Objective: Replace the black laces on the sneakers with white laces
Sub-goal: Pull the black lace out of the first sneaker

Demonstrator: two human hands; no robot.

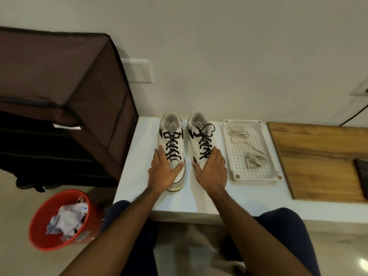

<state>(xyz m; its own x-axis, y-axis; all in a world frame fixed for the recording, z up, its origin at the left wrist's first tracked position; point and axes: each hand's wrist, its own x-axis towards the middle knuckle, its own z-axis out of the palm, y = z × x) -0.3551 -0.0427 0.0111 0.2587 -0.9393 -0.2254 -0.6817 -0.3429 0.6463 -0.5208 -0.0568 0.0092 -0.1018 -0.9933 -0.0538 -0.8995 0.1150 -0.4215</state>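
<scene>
Two white sneakers stand side by side on a white table [139, 176], toes toward me. The left sneaker [172, 134] and the right sneaker [196, 134] both carry black laces [173, 145]. My left hand [162, 172] lies flat over the toe of the left sneaker, fingers straight. My right hand [212, 171] lies flat over the toe of the right sneaker in the same way. Two bundles of white laces [253, 158] lie in a white perforated tray [232, 156] just right of the shoes.
A brown fabric shoe rack [65, 92] stands to the left of the table. A red bin [45, 220] with crumpled paper sits on the floor at lower left. A wooden board [318, 156] with a dark object [361, 174] lies at the right. My knees are under the table's front edge.
</scene>
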